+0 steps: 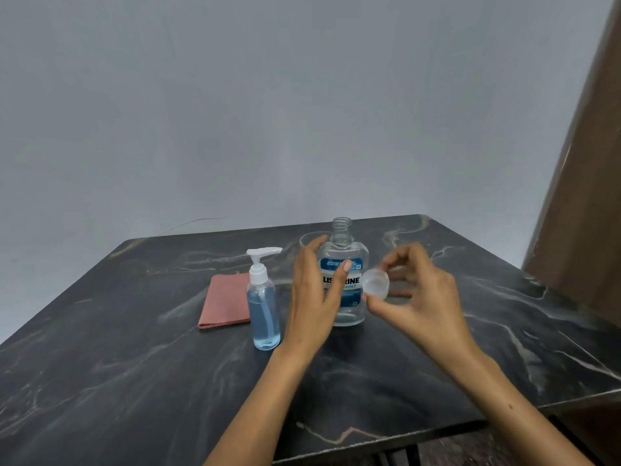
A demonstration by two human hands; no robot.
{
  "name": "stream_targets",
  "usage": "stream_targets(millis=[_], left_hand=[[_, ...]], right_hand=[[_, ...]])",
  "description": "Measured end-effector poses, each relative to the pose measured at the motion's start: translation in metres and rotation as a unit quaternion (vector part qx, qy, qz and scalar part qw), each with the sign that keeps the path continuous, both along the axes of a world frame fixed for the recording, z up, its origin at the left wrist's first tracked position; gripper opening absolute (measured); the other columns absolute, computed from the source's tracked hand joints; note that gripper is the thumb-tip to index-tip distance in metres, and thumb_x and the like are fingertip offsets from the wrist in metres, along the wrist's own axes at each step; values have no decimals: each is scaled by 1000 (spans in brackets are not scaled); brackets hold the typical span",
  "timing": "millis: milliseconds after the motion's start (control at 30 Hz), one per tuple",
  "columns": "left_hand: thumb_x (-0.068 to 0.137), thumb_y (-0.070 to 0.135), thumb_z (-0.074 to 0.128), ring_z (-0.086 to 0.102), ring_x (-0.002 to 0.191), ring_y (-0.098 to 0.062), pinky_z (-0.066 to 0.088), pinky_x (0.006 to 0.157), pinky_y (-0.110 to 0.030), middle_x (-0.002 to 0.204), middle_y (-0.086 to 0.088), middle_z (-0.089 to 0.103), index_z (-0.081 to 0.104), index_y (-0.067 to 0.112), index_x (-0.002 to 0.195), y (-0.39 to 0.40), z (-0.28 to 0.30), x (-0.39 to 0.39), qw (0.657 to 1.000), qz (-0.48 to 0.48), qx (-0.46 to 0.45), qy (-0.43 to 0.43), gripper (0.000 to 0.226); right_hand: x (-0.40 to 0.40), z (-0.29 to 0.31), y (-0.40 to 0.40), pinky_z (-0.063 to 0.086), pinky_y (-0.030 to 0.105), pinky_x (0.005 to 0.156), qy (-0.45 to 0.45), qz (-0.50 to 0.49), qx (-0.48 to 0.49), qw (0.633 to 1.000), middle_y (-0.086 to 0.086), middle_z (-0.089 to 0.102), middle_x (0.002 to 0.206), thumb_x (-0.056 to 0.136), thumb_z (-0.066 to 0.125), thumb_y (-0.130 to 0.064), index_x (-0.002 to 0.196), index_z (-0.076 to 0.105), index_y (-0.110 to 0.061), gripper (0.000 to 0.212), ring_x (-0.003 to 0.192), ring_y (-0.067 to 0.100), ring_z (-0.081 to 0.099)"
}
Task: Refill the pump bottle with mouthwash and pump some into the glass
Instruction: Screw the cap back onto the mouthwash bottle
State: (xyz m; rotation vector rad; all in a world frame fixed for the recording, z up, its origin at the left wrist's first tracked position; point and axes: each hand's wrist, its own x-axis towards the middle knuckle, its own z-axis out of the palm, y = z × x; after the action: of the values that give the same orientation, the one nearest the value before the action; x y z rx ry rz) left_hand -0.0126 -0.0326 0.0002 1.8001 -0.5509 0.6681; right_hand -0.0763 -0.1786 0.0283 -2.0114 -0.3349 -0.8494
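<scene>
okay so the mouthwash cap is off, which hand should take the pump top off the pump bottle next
Left. The left hand is open and holds nothing, right beside the pump bottle. The right hand is farther away and pinches the cap.

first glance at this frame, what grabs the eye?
The uncapped mouthwash bottle stands mid-table, with the left hand open at its front. Just to its right, the right hand pinches the clear cap in its fingers. Left of them stands the pump bottle of blue liquid, pump still on, a folded pink cloth behind it.
</scene>
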Motion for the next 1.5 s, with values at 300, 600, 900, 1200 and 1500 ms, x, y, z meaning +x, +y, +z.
stream_targets(millis=[300,600,900,1200,1500], left_hand=[[88,27,66,52,114,6,36,90,-1,119,14,58,50,25,122,7,1,9,1000,20,-2,-22,37],[86,25,68,49,110,15,36,86,3,123,10,58,54,20,123,7,0,9,999,33,-3,-20,40],[86,26,68,50,107,17,38,81,4,123,13,57,54,22,123,7,-1,11,1000,25,-18,4,40],[86,28,67,42,108,28,37,80,6,121,19,54,51,31,122,6,-3,12,1000,23,-19,6,40],[86,29,67,44,107,26,36,84,6,122,21,53,49,35,123,6,-2,10,1000,16,-20,6,41]], right_hand=[[33,63,-9,53,13,79,-22,25,-128,991,-10,63,103,79,74,-17,111,64,-24,34,97,2,61],[50,104,-3,53,14,78,48,80,-283,954,-6,64,101,77,72,-3,106,61,-23,36,95,6,60],[64,136,2,54,21,85,128,130,-391,902,-5,70,106,78,71,-2,107,67,-19,34,99,5,63],[75,135,9,52,18,77,146,124,-437,879,-9,69,99,81,72,-20,105,69,-23,24,90,6,63],[74,123,6,47,16,71,158,36,-429,889,-6,70,109,73,68,-57,119,64,-23,57,88,1,65]])
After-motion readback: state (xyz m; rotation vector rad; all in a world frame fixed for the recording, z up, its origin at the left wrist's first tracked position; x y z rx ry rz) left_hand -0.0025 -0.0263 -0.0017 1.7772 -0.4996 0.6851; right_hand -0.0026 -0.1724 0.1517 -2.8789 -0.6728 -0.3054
